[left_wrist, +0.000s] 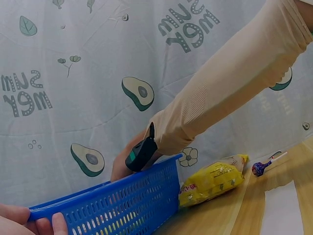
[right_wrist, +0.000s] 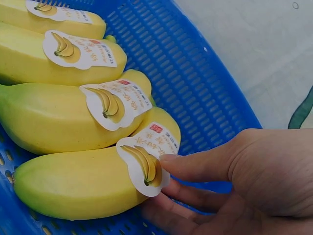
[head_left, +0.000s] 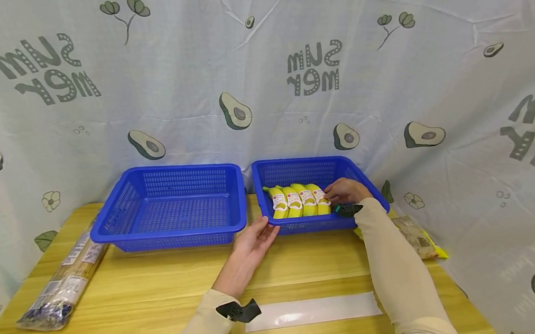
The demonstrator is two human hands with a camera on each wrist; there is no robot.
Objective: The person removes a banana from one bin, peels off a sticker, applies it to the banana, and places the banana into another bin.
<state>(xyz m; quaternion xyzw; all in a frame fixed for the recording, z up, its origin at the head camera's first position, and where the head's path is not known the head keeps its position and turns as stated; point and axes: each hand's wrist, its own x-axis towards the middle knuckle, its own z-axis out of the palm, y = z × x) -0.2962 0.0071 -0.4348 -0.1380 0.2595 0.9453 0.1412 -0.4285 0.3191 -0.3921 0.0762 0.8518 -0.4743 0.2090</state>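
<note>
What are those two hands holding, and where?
The left hand grips the right basket by its front rim. The right hand only touches the nearest banana at its labelled end; no grip shows.

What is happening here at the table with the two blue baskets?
A person is handling a bunch of bananas that lies in the right blue basket. The right hand touches the nearest banana with relaxed fingers, at its paper label. The left hand grips that basket's front rim. The left blue basket beside it holds nothing. A wrapped packet lies at the left of the table, and a yellow bag at the right.
</note>
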